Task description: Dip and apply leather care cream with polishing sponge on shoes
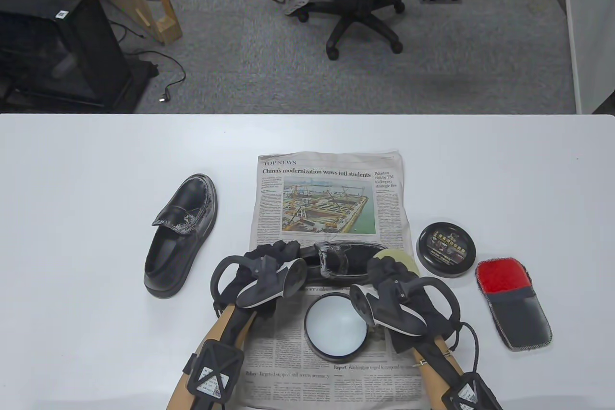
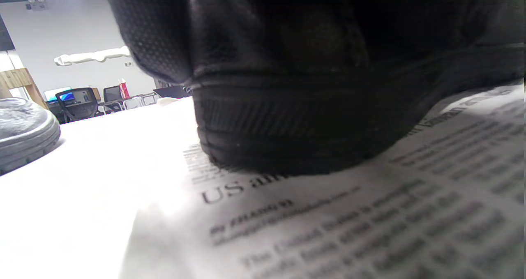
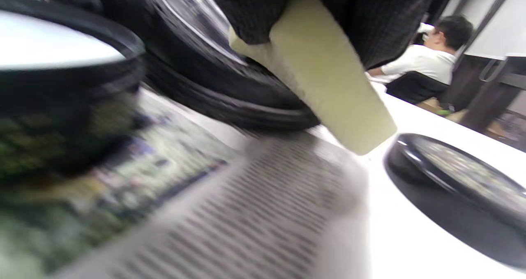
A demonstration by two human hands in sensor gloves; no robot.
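shoe (image 1: 341,261) on newspaper (image 1: 331,198), 6 o'clock on table (image 1: 96,165) | right hand (image 1: 391,285) fingers pinch sponge (image 1: 390,258) at toe, 3 o'clock | left hand (image 1: 266,268) fingers curl on heel, 9 o'clock | cream (image 1: 335,326) open at 6 | advice: steady heel, small circles, light pressure

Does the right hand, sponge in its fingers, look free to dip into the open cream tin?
Probably yes. The right hand holds the sponge at the shoe, and the open cream tin sits uncovered beside that wrist, its lid set aside.
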